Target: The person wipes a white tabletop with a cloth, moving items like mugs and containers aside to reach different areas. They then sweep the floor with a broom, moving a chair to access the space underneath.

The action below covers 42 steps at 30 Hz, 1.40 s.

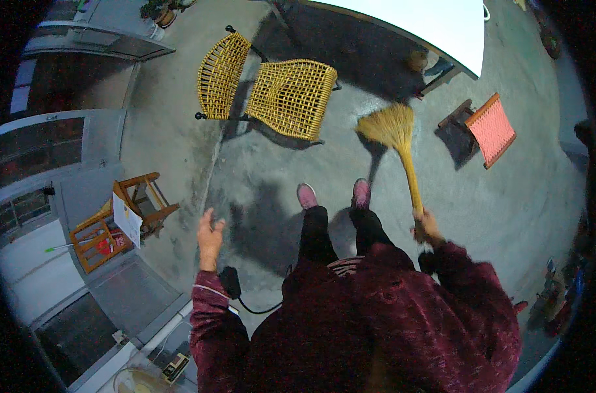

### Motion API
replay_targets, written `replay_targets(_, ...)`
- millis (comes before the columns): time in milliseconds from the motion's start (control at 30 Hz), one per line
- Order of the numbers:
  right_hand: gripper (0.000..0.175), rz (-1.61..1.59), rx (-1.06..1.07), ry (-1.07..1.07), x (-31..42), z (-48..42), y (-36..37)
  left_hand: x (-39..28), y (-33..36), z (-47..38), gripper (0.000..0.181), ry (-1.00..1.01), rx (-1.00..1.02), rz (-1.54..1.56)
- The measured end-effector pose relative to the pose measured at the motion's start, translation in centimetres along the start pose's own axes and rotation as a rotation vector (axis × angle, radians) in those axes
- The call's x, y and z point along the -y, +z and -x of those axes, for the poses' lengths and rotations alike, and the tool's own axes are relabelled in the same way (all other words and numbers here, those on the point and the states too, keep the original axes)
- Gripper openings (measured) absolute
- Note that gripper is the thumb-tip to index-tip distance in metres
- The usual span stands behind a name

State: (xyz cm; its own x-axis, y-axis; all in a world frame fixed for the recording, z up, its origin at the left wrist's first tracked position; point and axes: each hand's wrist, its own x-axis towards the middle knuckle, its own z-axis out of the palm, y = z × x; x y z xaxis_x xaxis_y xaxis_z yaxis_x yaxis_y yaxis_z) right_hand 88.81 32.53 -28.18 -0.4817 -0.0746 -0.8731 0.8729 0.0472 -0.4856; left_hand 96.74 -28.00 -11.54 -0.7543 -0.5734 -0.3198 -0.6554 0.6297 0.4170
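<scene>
My right hand (428,227) grips the handle of a straw broom (410,169). The broom's fanned bristles (386,124) point away from me, over the concrete floor (298,164), and a shadow lies beneath them. Whether the bristle tips touch the floor I cannot tell. Out to the left, my left hand (210,238) hangs in the air with its fingers apart and nothing in it. A black device (230,282) on a cable is close to my left wrist. My pink shoes (307,196) stand on the floor between the two hands.
Ahead stands a woven yellow chair (293,98) with black metal legs. A white-topped table (425,24) is beyond it. At right is a low stool (492,131) with a pink woven seat. A wooden chair (148,199) holding papers (127,219) stands at left near the wall.
</scene>
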Motion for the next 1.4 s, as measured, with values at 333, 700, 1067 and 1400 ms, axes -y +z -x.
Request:
replay_targets(333,0.028,0.283,-0.104,0.197,-2.6,10.1,2.4,-3.9,-2.9,-22.1,0.065,0.082,-0.056,0.119)
replay_targets(700,0.034,-0.276,-0.447,0.428,2.0,9.9,21.5,-3.4,3.4,-43.0,0.059,0.174,0.399,0.248)
replay_targets(1067,0.032,-0.273,-0.437,0.325,7.0,6.5,23.9,-2.3,6.2,-42.0,0.030,-0.109,0.342,0.618)
replay_targets(1400,0.030,0.040,-0.284,0.293,14.6,-1.4,16.2,5.8,5.7,-36.1,0.050,-0.298,0.265,0.502)
